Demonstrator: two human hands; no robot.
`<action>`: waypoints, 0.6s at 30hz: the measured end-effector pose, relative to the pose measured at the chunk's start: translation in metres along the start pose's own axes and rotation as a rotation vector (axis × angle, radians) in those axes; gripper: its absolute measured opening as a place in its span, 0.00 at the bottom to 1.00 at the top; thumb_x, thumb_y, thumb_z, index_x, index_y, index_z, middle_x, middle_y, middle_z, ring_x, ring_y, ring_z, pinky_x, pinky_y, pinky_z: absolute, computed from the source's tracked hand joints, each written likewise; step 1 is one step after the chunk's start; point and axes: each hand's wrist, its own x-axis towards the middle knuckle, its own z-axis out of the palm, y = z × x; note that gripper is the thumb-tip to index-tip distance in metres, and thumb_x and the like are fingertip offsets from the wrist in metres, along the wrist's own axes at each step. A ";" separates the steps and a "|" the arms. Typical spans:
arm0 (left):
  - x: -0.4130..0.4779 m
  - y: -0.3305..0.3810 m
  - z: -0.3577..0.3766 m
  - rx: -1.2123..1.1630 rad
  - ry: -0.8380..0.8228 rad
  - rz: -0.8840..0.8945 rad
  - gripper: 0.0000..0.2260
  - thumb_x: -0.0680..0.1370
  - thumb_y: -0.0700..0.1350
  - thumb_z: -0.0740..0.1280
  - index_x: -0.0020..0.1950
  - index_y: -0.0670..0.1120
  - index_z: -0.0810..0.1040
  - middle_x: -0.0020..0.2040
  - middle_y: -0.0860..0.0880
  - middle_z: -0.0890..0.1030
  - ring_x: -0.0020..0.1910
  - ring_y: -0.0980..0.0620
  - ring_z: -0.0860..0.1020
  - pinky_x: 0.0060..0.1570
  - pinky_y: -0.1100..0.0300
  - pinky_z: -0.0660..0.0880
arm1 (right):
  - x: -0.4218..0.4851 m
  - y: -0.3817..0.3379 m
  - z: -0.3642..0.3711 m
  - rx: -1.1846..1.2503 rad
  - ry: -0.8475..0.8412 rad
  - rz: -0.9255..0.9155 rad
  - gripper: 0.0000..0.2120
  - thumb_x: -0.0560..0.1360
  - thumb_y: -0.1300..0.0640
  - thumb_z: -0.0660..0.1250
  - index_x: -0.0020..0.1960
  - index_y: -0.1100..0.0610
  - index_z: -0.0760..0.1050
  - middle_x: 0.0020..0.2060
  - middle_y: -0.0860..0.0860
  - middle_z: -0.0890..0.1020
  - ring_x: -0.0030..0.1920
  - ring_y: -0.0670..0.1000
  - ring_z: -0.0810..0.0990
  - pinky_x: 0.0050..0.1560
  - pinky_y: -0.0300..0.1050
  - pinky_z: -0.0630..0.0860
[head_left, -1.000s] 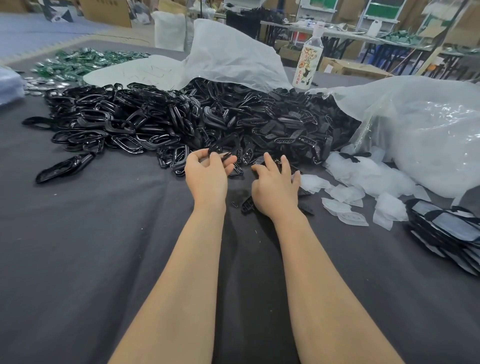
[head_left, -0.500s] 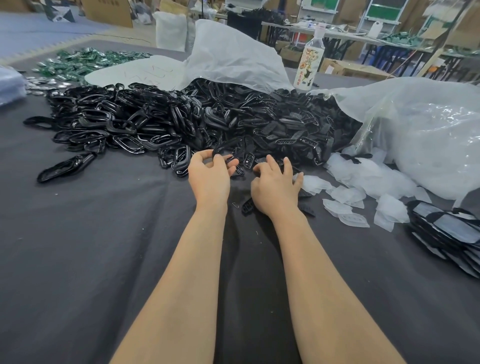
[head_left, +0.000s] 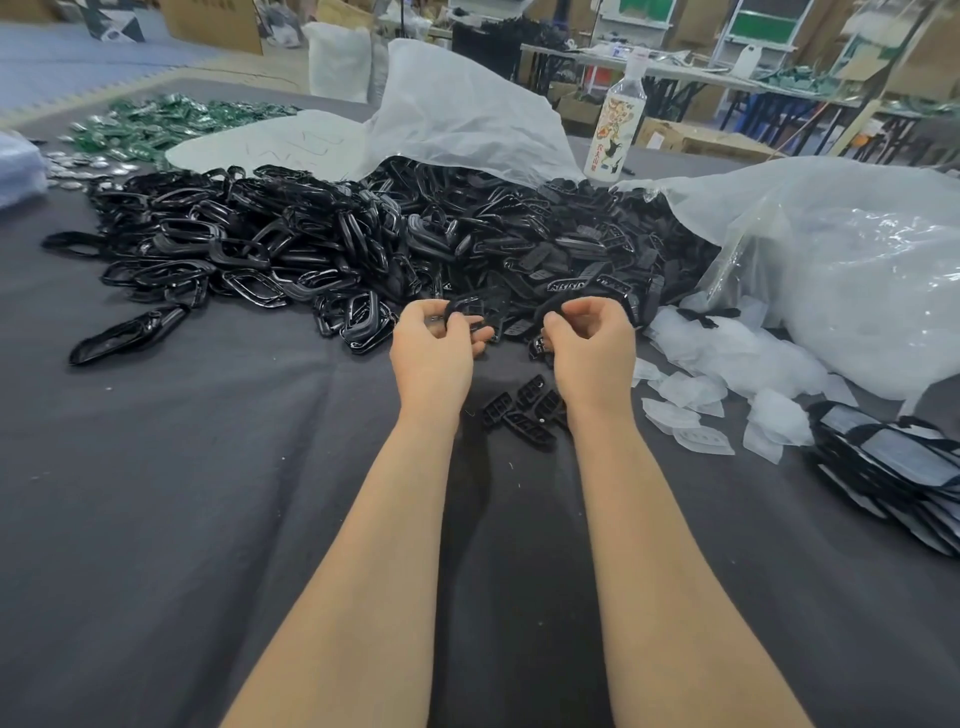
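A big heap of black plastic parts (head_left: 363, 244) covers the middle of the dark grey cloth (head_left: 182, 493): glossy ring-shaped frames on the left, flat slotted pieces on the right. My left hand (head_left: 434, 345) is raised at the heap's near edge and grips a black ring-shaped frame (head_left: 470, 306) with curled fingers. My right hand (head_left: 592, 345) is beside it, fingers curled, pinching a black flat piece (head_left: 553, 306) at its fingertips. Several slotted black pieces (head_left: 522, 408) lie on the cloth between my wrists.
A small pile of clear plastic pouches (head_left: 727, 364) lies to the right, below a large clear bag (head_left: 857, 270). Packed parts (head_left: 893, 467) are stacked at the far right. A bottle (head_left: 618, 130) stands behind the heap. Green and silver parts (head_left: 156, 124) lie at the back left.
Both hands lifted off the cloth and turned upward, each coming away with a black part. The slotted pieces that lay under my right hand are now uncovered.
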 end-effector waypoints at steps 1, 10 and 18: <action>-0.001 0.000 0.001 0.032 -0.025 0.011 0.09 0.81 0.35 0.59 0.47 0.49 0.70 0.42 0.48 0.82 0.34 0.58 0.82 0.38 0.65 0.79 | 0.000 0.000 -0.001 0.070 -0.023 0.046 0.10 0.74 0.65 0.67 0.48 0.53 0.70 0.41 0.52 0.80 0.41 0.52 0.80 0.54 0.51 0.78; -0.006 -0.002 0.003 0.195 -0.142 0.107 0.10 0.80 0.37 0.62 0.46 0.53 0.72 0.40 0.52 0.83 0.35 0.61 0.82 0.50 0.58 0.80 | -0.004 0.000 0.003 0.183 -0.103 -0.024 0.07 0.79 0.66 0.61 0.49 0.59 0.78 0.39 0.52 0.81 0.33 0.43 0.82 0.37 0.35 0.78; -0.007 -0.004 0.002 0.234 -0.197 0.143 0.09 0.79 0.39 0.65 0.46 0.53 0.73 0.42 0.49 0.84 0.43 0.53 0.84 0.53 0.53 0.80 | -0.007 0.003 0.004 -0.064 -0.003 -0.141 0.03 0.76 0.62 0.67 0.48 0.57 0.79 0.41 0.48 0.81 0.43 0.47 0.79 0.52 0.43 0.76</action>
